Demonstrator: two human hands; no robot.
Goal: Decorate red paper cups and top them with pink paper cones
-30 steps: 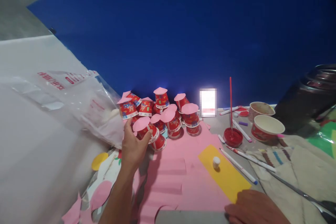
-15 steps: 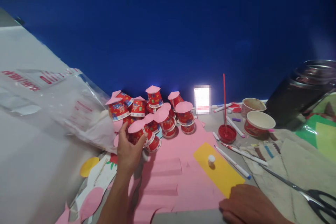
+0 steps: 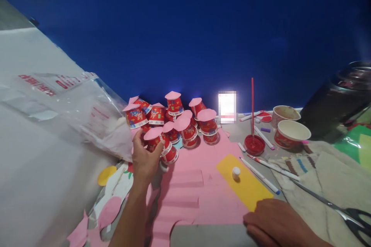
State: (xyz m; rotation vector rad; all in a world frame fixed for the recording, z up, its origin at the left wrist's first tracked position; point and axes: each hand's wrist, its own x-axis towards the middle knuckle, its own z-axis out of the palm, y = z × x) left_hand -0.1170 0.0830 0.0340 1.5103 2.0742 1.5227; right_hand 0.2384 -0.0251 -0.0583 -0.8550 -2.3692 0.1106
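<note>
My left hand (image 3: 146, 158) is closed round a red patterned paper cup (image 3: 166, 149) capped with a pink paper disc (image 3: 153, 133). Its thumb lies on the cup's right side, the fingers on the left. Several more red cups with pink paper tops cluster behind it, among them a front right one (image 3: 209, 125). My right hand (image 3: 272, 218) rests back-up by the lower corner of a yellow paper strip (image 3: 232, 170), fingers curled under; whatever they may hold is hidden. A small white cap (image 3: 236, 173) stands on that strip, over a large pink paper sheet (image 3: 214, 200).
At right are markers (image 3: 261, 175), a red paint dish (image 3: 254, 145) with a red stick upright in it, two paper bowls (image 3: 292, 135), scissors (image 3: 327, 202) on a cloth (image 3: 319, 166), and a dark flask (image 3: 333, 96). A plastic bag (image 3: 95, 123) and paper scraps (image 3: 110, 212) lie left.
The whole view has shifted slightly, so things appear a little further right and higher. My left hand keeps its hold on the cup; my right hand stays by the yellow strip.
</note>
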